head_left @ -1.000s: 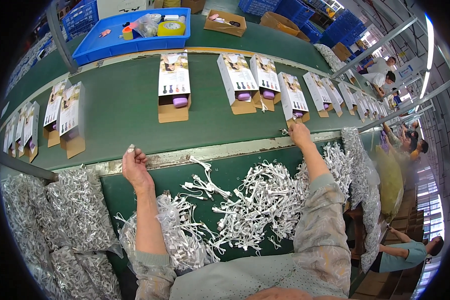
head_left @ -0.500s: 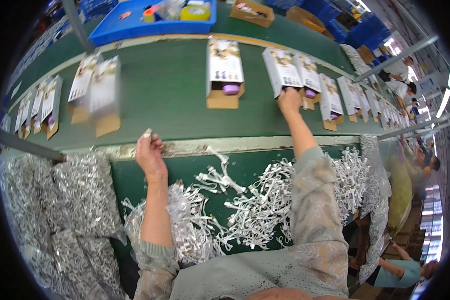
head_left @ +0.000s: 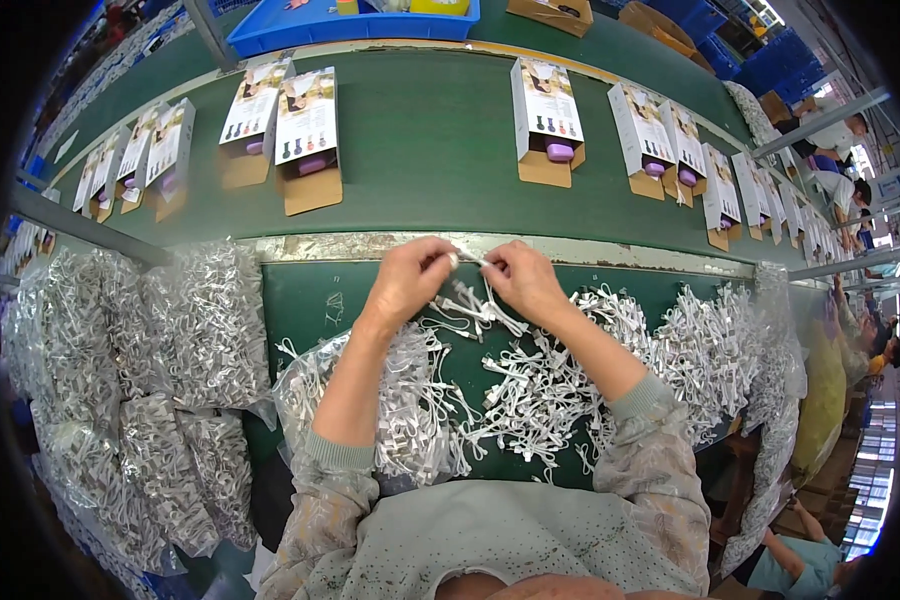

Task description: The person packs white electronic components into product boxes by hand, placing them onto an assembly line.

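My left hand (head_left: 408,282) and my right hand (head_left: 527,286) meet over the near edge of the green belt. Both pinch a short white cable (head_left: 468,257), stretched between their fingertips. Its ends are partly hidden by my fingers. Just below my hands, a few loose white cables (head_left: 482,308) lie at the edge of a big heap of white cables (head_left: 545,395). Another mass of them spills from a clear plastic bag (head_left: 405,400) under my left forearm.
On the belt (head_left: 420,150) stand white boxes with open brown flaps and purple items inside, among them a middle box (head_left: 548,100) and a left box (head_left: 308,120). Stuffed clear bags (head_left: 210,330) pile up at left. A blue tray (head_left: 355,28) lies beyond; metal posts (head_left: 90,225) flank the bench.
My right hand has come back from an open box on the right, and my left hand has moved inward to join it at the cable. The whole view has shifted.
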The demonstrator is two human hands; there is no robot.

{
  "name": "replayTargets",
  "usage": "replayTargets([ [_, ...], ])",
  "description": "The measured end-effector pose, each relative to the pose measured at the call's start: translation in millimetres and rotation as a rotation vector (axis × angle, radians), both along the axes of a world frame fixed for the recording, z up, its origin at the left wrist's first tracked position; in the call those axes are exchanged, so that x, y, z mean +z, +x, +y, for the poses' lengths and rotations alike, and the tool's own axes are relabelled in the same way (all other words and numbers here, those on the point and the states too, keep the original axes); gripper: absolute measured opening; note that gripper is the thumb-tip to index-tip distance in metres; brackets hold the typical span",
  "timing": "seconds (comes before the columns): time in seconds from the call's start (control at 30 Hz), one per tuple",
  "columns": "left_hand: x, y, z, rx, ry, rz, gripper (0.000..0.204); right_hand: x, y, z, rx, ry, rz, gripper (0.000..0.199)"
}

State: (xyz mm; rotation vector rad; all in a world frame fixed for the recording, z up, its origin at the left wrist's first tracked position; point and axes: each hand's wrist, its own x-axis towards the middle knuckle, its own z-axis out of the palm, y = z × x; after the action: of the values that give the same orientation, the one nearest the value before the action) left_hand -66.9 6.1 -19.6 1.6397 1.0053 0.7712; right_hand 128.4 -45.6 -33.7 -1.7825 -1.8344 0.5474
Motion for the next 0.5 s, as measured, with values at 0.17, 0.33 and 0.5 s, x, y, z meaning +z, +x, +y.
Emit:
replayTargets([
  [0.17, 29.2, 21.1, -49.7, -0.386, 0.378, 0.264, 0.022, 36.4, 54.4, -17.3, -0.193, -0.162, 0.205, 0.024],
  [0.33, 29.2, 41.4, -55.1, -0.398, 0.428, 0.44, 0.016, 49.5, 134.1, -8.4, -0.529, -0.032, 0.141, 0.024],
  [0.5, 38.8, 42.5, -59.6, -0.289, 0.302, 0.384, 0.013, 35.2, 184.8, 31.5, -0.624, 0.01, -0.052, 0.022],
])
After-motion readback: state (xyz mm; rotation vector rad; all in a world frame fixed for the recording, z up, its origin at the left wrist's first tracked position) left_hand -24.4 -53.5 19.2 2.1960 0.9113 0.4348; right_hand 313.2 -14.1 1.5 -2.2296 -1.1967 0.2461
